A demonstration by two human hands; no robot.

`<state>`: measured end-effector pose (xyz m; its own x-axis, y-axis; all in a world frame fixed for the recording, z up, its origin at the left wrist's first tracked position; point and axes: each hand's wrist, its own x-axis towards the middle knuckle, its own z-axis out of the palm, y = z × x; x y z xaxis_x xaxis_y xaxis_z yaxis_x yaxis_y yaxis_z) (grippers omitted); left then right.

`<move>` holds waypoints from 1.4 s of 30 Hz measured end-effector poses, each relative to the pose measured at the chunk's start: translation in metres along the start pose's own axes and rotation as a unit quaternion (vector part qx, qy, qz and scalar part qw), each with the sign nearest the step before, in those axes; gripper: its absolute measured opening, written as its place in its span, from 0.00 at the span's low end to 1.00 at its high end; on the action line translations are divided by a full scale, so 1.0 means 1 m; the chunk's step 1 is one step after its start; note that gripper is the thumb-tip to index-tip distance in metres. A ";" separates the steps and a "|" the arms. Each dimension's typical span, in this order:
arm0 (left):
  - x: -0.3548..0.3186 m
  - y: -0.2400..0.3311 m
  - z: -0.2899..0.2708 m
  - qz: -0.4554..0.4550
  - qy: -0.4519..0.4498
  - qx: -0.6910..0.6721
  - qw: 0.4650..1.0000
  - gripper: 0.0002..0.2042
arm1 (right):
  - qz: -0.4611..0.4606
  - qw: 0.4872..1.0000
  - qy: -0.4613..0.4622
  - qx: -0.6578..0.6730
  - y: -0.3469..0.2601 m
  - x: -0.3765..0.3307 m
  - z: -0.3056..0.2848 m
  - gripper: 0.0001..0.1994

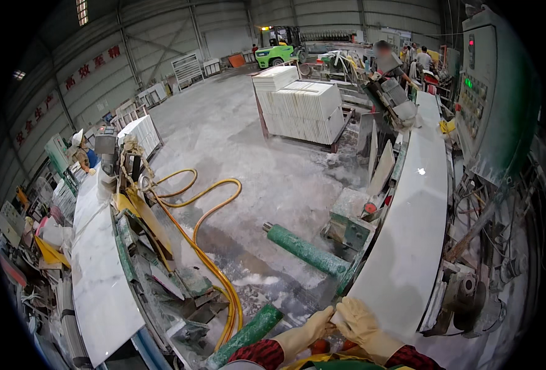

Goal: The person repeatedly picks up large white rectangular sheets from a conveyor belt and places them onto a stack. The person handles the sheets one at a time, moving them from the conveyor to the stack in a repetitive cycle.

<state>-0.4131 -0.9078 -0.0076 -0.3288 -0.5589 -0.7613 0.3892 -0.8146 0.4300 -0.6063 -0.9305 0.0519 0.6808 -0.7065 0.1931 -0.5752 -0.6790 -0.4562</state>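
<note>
Both my hands wear cream rubber gloves and meet near the lower edge, by the near end of a long white stone slab (399, 246) lying on the machine bed at right. My left hand (313, 327) is closed, its fingertips brought up against the other glove. Beside the slab's near left corner is my right hand (360, 324), with fingers curled and held together. Whether anything small is between the fingers cannot be made out. Red-and-black checked sleeves show at both wrists.
Left, a second white slab (103, 271) lies on another machine. Yellow hoses (214, 265) loop across the floor near green cylinders (307, 250). A control cabinet (492, 92) stands right. Stacked white slabs (307, 111), a green forklift (277, 52) and co-workers (82, 151) are farther off.
</note>
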 end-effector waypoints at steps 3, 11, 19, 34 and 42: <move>0.008 -0.017 -0.008 0.028 -0.004 -0.016 0.999 0.33 | 0.000 0.999 0.030 -0.026 0.008 -0.023 0.017 0.26; -0.024 -0.043 -0.043 0.138 -0.022 0.035 0.990 0.34 | 0.052 0.994 0.028 -0.088 0.049 -0.101 0.021 0.29; -0.163 -0.115 -0.077 0.163 0.241 -0.064 0.955 0.30 | 0.034 0.983 0.058 -0.169 0.083 -0.199 -0.006 0.27; -0.337 -0.292 -0.247 0.244 0.777 0.359 0.455 0.31 | 0.153 0.948 0.279 -0.007 0.004 -0.276 0.042 0.23; -0.375 -0.316 -0.259 0.293 0.636 0.469 0.539 0.23 | -0.026 0.982 0.164 0.090 -0.152 -0.174 0.089 0.17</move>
<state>-0.1900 -0.4002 0.0165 0.7014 -0.6905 0.1768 -0.6958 -0.6096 0.3798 -0.5969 -0.6871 0.0104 0.5077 -0.7180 0.4762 -0.4345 -0.6906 -0.5781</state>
